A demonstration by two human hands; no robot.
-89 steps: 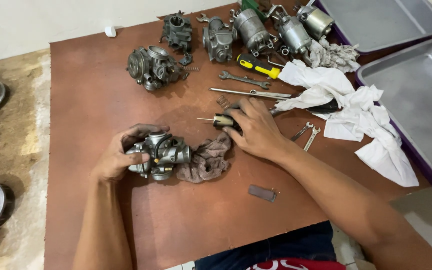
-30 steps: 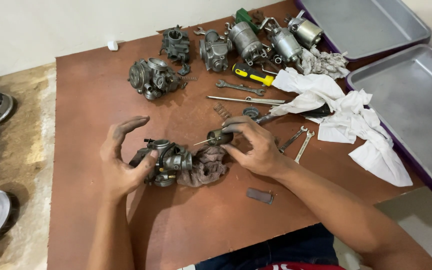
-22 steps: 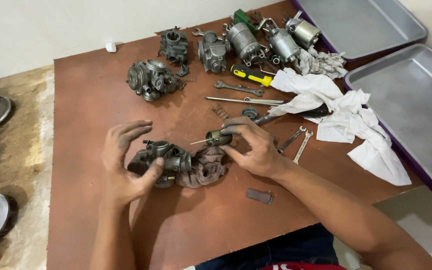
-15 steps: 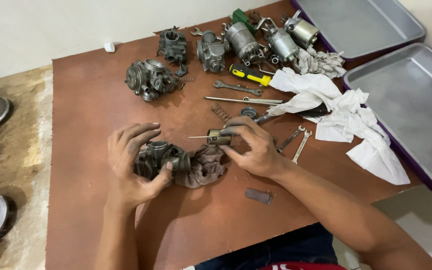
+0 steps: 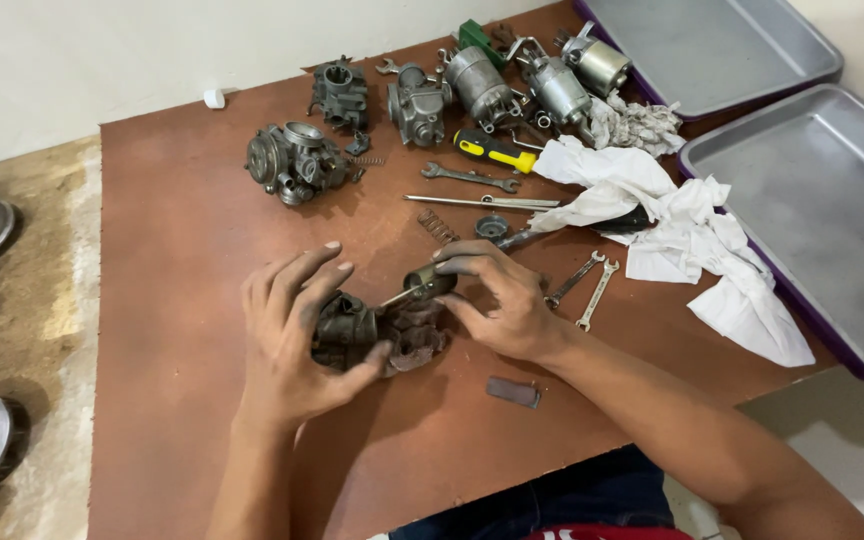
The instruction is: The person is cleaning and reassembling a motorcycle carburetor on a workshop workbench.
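While pinning the grimy carburetor [image 5: 352, 330] on its rag [image 5: 417, 335] at frame center with left hand [image 5: 292, 335] closed around it to stop rolling, pinching small brass slide with needle [image 5: 422, 285] in right hand [image 5: 497, 300], tip aimed leftward at carb body.

Both hands [image 5: 292, 335] on grimy carburetor [image 5: 352, 330]

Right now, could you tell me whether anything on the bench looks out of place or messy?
Nothing looks damaged. The white cloth lies crumpled over a tool, hanging off the table edge, and a small spring lies loose near the right hand.
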